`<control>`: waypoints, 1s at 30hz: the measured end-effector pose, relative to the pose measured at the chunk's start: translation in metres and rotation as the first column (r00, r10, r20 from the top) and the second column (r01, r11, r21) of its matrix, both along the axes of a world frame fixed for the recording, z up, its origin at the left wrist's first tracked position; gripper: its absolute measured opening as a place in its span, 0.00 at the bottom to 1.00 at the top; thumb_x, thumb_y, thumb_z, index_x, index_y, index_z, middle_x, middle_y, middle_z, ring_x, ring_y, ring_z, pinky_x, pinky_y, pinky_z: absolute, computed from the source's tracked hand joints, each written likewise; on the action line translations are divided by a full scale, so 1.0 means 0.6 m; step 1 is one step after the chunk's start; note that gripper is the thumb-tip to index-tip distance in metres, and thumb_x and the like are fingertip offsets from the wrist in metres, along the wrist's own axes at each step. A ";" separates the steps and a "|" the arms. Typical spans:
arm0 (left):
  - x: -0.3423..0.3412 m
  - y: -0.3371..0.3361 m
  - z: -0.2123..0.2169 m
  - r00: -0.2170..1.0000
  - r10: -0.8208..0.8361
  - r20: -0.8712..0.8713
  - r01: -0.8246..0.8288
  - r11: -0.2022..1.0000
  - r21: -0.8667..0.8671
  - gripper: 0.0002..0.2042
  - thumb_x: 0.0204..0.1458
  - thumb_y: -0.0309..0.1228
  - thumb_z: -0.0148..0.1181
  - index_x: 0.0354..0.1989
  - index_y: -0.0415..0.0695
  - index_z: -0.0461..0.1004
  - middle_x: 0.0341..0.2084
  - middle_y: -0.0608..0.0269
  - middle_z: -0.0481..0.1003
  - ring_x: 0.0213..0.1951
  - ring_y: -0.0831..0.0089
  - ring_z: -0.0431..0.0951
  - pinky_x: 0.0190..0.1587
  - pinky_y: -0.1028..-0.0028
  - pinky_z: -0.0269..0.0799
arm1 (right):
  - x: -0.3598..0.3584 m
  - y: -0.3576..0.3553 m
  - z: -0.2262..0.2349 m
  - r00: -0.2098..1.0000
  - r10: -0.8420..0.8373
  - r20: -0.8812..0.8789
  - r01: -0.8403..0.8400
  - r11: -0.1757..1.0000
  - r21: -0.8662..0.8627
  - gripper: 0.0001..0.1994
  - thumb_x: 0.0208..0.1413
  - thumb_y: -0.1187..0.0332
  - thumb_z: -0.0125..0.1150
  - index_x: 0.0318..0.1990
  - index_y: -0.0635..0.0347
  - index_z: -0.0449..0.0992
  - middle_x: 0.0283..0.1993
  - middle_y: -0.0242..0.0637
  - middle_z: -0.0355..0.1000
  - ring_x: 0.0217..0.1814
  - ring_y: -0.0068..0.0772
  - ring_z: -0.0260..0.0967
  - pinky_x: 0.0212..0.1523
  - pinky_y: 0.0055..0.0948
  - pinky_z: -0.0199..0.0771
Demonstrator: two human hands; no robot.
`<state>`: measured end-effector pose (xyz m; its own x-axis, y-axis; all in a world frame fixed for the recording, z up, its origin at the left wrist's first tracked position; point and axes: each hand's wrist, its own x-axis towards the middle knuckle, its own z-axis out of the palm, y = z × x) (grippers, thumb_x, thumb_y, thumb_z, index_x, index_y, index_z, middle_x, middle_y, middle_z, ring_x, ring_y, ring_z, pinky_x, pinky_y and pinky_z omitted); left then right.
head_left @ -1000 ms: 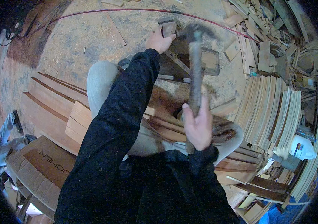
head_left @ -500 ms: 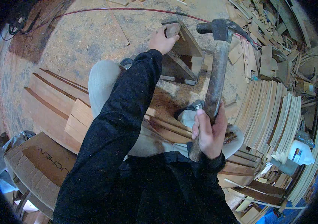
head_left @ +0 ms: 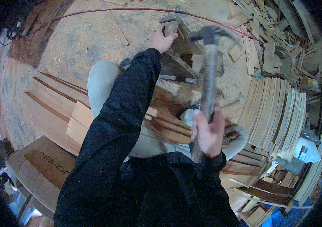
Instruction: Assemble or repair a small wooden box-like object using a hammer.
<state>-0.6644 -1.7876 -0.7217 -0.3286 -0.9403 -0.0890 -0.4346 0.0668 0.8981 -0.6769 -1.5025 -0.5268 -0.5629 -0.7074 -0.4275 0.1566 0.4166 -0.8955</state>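
Since a moment ago the claw hammer (head_left: 208,79), gripped in the right hand (head_left: 208,133), has swung left toward the small wooden block (head_left: 171,26) that the left hand (head_left: 160,39) still pinches on the wooden frame (head_left: 185,56).

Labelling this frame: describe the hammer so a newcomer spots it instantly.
Start at the sawdust floor, then the raised right hand at centre. The hammer rises from that fist: worn wooden handle, dark metal claw head, the only metal tool among pale wood strips.

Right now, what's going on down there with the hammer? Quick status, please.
Right hand gripping hammer, head raised. Left hand steadying small wood block on wooden frame. Scrap wood strips piled to the right, clear of the swing.
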 end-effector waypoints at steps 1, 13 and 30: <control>0.002 0.004 0.009 0.999 0.009 0.031 -0.008 1.000 -0.004 0.38 0.40 0.50 0.60 0.58 0.42 0.58 0.52 0.41 0.62 0.53 0.51 0.64 0.55 0.63 0.61 | 0.005 -0.004 0.009 1.000 -0.002 0.002 0.002 1.000 0.000 0.17 0.55 0.72 0.53 0.51 0.58 0.59 0.18 0.23 0.58 0.14 0.14 0.54 0.12 0.17 0.55; 0.035 -0.030 0.007 0.989 -0.001 -0.151 0.012 0.997 0.071 0.35 0.42 0.48 0.60 0.56 0.36 0.60 0.52 0.44 0.65 0.53 0.57 0.67 0.55 0.66 0.60 | -0.040 0.024 -0.159 0.933 0.028 0.358 -0.034 0.999 0.011 0.07 0.56 0.68 0.51 0.37 0.54 0.59 0.19 0.29 0.59 0.13 0.19 0.56 0.10 0.22 0.59; 0.055 -0.057 -0.020 0.995 0.040 -0.087 -0.026 0.988 0.149 0.39 0.37 0.48 0.65 0.56 0.37 0.60 0.53 0.46 0.64 0.55 0.58 0.65 0.56 0.67 0.59 | -0.088 0.075 -0.031 0.919 -0.395 0.006 0.391 0.906 -0.160 0.05 0.56 0.70 0.49 0.38 0.57 0.63 0.18 0.27 0.59 0.12 0.17 0.55 0.10 0.19 0.56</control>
<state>-0.6316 -1.8218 -0.7335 -0.3107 -0.9293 -0.1995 -0.3514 -0.0827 0.9326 -0.7297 -1.4572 -0.5455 -0.8186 -0.4824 -0.3117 0.2545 0.1818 -0.9498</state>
